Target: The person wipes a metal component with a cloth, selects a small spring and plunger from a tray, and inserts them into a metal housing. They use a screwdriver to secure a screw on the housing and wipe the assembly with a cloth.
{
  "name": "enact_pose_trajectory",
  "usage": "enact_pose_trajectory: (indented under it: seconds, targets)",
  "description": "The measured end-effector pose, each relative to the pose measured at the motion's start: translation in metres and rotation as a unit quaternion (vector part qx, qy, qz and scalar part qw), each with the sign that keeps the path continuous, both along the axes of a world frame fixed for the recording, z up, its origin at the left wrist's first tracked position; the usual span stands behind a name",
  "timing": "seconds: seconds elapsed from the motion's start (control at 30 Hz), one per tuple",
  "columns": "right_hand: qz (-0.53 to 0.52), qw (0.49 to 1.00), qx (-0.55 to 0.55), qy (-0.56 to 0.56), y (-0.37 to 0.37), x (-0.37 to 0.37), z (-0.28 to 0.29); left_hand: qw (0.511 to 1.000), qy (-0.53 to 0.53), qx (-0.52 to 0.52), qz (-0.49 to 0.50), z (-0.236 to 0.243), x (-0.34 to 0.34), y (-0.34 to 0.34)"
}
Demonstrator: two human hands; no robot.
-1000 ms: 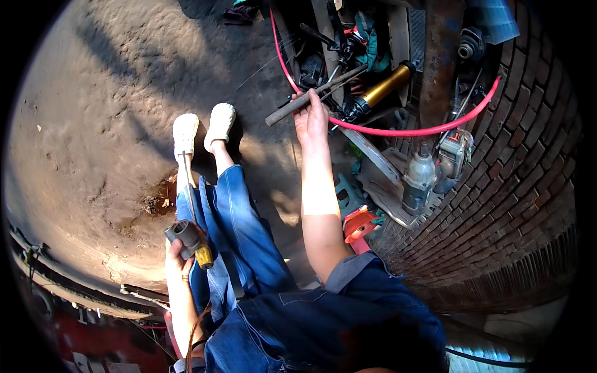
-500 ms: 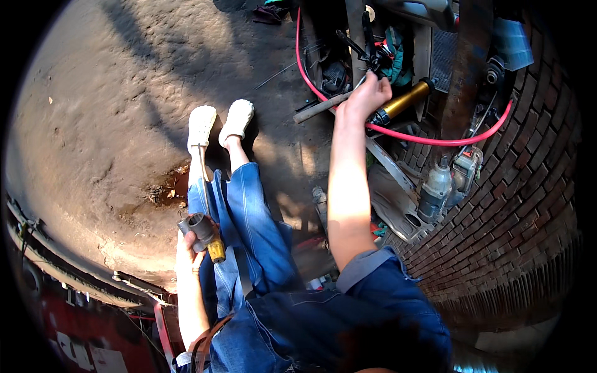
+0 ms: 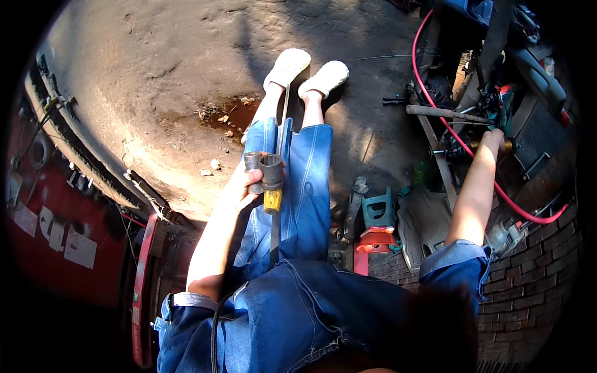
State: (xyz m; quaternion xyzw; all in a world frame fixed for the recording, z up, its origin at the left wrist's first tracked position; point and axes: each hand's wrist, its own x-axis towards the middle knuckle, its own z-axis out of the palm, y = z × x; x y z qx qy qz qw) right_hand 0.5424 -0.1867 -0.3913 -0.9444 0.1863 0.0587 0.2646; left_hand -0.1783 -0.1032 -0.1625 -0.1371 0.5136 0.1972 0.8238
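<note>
My left hand (image 3: 244, 185) is wrapped round two dark metal sockets (image 3: 271, 172), held side by side above my lap. In the same grip is a long screwdriver with a yellow handle (image 3: 272, 201); its thin shaft points away toward my shoes. Over on the right, my right arm stretches into a heap of tools. My right hand (image 3: 494, 140) is down beside a gold cylinder (image 3: 510, 147), just under the end of a wooden-looking rod (image 3: 444, 113). Its fingers are mostly hidden, so whether they hold anything does not show.
A pink-red hose (image 3: 463, 143) curves across the heap, passing close to my right forearm. Nearer me lie a teal and orange plastic item (image 3: 377, 221) and a grey mat (image 3: 425, 227). Brown liquid (image 3: 239, 117) pools on the ground left of my legs. A red bar (image 3: 143, 292) stands at lower left.
The view has swung to the right. My right hand has left the black tool at the top of the heap and is lower, by the gold cylinder. The left hand keeps its sockets and screwdriver.
</note>
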Motion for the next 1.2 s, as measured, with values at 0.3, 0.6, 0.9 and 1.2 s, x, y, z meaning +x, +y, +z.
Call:
enact_pose_trajectory:
  seconds: [0.3,0.6,0.9,1.2]
  targets:
    - [-0.001,0.900,0.426,-0.088,0.062,-0.029,0.095,0.999,-0.020,0.036,0.025,-0.001,-0.001,-0.001]
    - [0.136,0.750,0.616,0.199,0.168,-0.207,0.170,0.992,-0.036,0.024,0.121,0.007,0.027,0.013]
    - [0.394,0.848,0.237,0.265,0.214,-0.280,0.025,0.993,-0.055,0.049,0.092,-0.058,0.061,0.045]
    - [0.713,0.679,-0.154,0.086,0.259,-0.260,-0.199,0.974,-0.014,0.044,0.220,-0.177,0.118,0.070]
